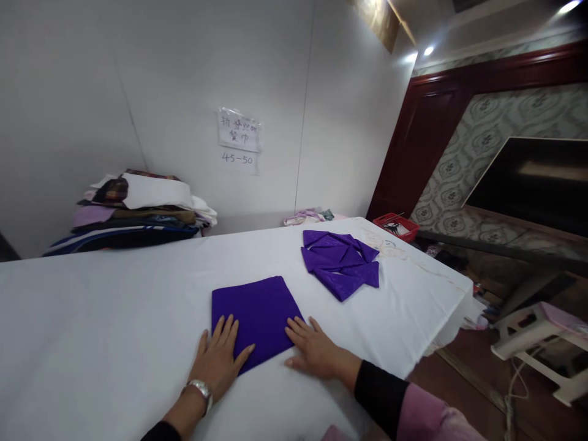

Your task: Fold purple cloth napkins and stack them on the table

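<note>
A purple cloth napkin (257,312), folded into a flat square, lies on the white tablecloth (138,324) in front of me. My left hand (218,357) rests flat on its lower left corner, fingers stretched out and the thumb near the front edge. On the right corner lie the outstretched fingers of my right hand (315,349), while its thumb touches the tablecloth. Neither hand grips the cloth. Farther back to the right sit several folded purple napkins (340,260), overlapping in a loose ring.
A stack of folded clothes (147,211) stands at the back left against the white wall, under a paper sign (239,138). Beyond the table's far right corner is a red basket (399,226). A pale plastic stool (542,337) stands on the floor at the right.
</note>
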Action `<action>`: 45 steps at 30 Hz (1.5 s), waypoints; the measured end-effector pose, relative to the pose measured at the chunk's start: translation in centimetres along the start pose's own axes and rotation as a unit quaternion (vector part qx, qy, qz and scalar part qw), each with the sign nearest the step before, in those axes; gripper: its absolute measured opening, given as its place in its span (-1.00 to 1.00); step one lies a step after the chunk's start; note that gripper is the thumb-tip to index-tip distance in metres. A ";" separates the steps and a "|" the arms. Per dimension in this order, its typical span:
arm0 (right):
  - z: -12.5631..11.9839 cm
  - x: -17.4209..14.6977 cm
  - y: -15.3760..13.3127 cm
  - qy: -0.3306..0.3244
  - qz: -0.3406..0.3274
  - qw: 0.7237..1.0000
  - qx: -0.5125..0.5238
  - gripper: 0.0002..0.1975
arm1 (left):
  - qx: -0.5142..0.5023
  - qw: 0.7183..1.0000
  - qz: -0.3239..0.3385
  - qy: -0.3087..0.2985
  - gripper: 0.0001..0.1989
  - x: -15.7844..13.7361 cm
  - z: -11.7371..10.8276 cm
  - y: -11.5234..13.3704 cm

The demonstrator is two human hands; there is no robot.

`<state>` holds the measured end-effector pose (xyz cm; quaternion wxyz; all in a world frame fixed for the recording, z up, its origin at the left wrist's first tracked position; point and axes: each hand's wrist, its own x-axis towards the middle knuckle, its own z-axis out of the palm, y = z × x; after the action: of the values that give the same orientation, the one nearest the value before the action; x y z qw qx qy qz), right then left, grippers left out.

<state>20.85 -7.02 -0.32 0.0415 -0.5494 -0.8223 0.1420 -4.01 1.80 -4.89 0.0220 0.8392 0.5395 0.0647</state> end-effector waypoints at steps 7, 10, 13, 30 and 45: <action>-3.3 5.9 -5.4 0.050 -0.119 0.991 0.023 -0.26 | 0.019 1.000 -0.010 -0.010 -0.31 -0.5 -0.5 0.6; -2.7 10.9 -7.8 0.018 -0.184 0.982 0.049 -0.24 | 0.013 1.000 0.001 0.001 -0.39 -0.6 -0.5 0.7; -1.1 15.8 -8.1 -0.036 -0.197 0.978 0.056 -0.26 | -0.004 1.000 -0.006 0.009 -0.35 -0.7 -0.8 0.8; 0.6 27.9 -5.4 0.006 -0.083 0.996 0.024 -0.33 | -0.006 1.000 0.001 0.009 -0.26 -0.6 1.2 -0.1; 1.4 27.3 -6.2 -0.002 -0.125 0.991 0.038 -0.21 | 0.001 1.000 -0.002 0.000 -0.24 -0.3 1.1 -0.1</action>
<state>4.27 15.54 -2.33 0.0781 -0.4398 -0.8788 0.1678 -4.06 1.54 -6.05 0.0218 0.8380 0.5415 0.0639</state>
